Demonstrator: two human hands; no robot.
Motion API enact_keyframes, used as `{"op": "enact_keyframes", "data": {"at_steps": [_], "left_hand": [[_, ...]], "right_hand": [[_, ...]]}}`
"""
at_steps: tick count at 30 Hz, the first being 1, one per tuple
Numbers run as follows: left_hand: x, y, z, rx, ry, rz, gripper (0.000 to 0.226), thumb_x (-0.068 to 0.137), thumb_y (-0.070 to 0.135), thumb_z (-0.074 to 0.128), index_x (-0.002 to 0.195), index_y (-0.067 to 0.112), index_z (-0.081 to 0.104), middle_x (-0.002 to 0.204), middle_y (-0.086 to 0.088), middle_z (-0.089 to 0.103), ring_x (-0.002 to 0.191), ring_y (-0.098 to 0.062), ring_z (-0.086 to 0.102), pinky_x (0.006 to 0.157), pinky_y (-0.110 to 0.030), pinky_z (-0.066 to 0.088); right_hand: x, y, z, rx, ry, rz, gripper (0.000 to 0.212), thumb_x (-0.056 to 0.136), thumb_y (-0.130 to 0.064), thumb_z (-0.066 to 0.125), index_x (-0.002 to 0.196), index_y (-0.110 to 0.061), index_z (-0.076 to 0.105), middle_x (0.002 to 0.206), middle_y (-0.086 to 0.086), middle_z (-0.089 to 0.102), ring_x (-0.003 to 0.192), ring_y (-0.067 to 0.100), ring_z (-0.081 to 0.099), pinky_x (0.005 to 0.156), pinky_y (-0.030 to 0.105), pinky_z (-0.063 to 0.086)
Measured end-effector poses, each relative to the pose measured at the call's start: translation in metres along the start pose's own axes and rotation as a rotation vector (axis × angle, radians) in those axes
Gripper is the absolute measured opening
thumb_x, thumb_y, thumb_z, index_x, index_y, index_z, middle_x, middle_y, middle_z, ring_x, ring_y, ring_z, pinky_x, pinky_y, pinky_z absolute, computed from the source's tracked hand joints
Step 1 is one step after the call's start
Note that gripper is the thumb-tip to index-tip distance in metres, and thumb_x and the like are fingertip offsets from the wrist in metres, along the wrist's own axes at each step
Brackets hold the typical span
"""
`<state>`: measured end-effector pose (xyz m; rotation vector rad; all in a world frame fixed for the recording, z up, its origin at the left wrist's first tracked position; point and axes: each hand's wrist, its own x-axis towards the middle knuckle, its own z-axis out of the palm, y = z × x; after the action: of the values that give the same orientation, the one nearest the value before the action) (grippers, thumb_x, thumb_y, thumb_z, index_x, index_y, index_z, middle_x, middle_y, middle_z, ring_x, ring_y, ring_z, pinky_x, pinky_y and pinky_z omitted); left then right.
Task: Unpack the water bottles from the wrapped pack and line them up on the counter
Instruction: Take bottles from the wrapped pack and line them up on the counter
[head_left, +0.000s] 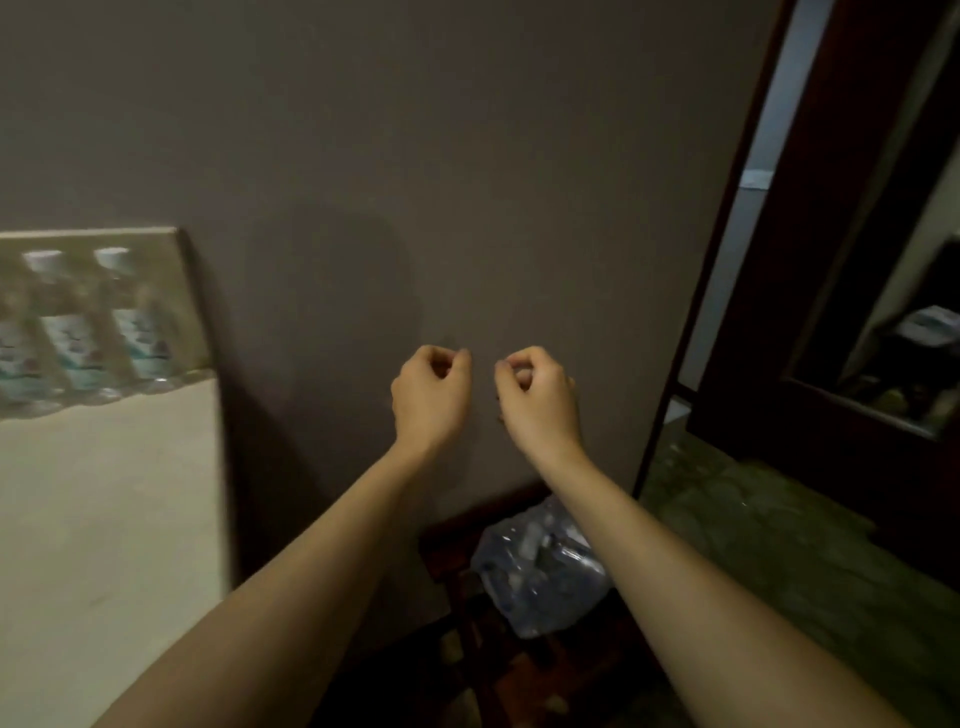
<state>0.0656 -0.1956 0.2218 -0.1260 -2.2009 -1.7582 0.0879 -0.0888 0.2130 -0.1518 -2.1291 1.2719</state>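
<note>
Several water bottles (104, 322) with white caps and blue-green labels stand in a row at the back of the pale counter (104, 493) on the left, against its tiled backsplash. The crumpled clear plastic wrap (540, 571) lies low down on a dark wooden stool, below my right forearm. Both arms are stretched out in front of the grey wall. My left hand (431, 397) and my right hand (537, 395) are raised side by side, a small gap apart, fingers curled, holding nothing.
A grey wall (467, 156) fills the middle. The dark wooden stool (467, 597) stands at its foot. To the right is a dark wooden door frame (810, 260) with a mirror or opening, and greenish patterned floor (753, 519).
</note>
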Motion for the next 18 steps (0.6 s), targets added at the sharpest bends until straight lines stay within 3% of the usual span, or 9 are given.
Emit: {"op": "enact_keyframes", "data": {"at_steps": [3,8,15,18], "left_hand": [[-0.003,-0.015,0.047,0.002,-0.061,-0.052,0.022,0.095,0.037,0.054,0.092,0.018,0.065,0.084,0.001,0.068,0.082,-0.017,0.067,0.071,-0.032,0.053],[0.007,-0.067,0.119,0.054,-0.178,-0.224,0.027,0.093,0.039,0.056,0.092,0.014,0.067,0.088,-0.005,0.071,0.089,-0.025,0.067,0.088,-0.043,0.055],[0.039,-0.143,0.222,0.065,-0.278,-0.422,0.026,0.092,0.037,0.057,0.091,0.012,0.067,0.090,-0.010,0.071,0.091,-0.029,0.068,0.088,-0.045,0.055],[0.046,-0.174,0.255,0.098,-0.306,-0.493,0.027,0.092,0.033,0.057,0.077,0.014,0.067,0.084,-0.011,0.073,0.088,-0.031,0.068,0.084,-0.040,0.055]], "right_hand": [[0.009,0.043,-0.019,-0.025,-0.005,0.082,0.012,0.088,-0.035,0.055,0.079,-0.027,0.055,0.072,-0.005,0.067,0.069,0.018,0.067,0.066,0.043,0.059],[0.038,0.120,-0.040,-0.100,-0.074,0.192,0.011,0.090,-0.032,0.056,0.082,-0.025,0.058,0.076,0.000,0.068,0.072,0.023,0.068,0.069,0.046,0.059],[0.099,0.229,-0.045,-0.233,-0.252,0.353,0.014,0.087,-0.028,0.059,0.073,-0.028,0.056,0.071,0.001,0.069,0.066,0.022,0.067,0.071,0.039,0.058],[0.119,0.276,-0.040,-0.243,-0.339,0.451,0.017,0.086,-0.027,0.060,0.069,-0.026,0.056,0.064,-0.001,0.066,0.059,0.020,0.065,0.068,0.039,0.056]]}}
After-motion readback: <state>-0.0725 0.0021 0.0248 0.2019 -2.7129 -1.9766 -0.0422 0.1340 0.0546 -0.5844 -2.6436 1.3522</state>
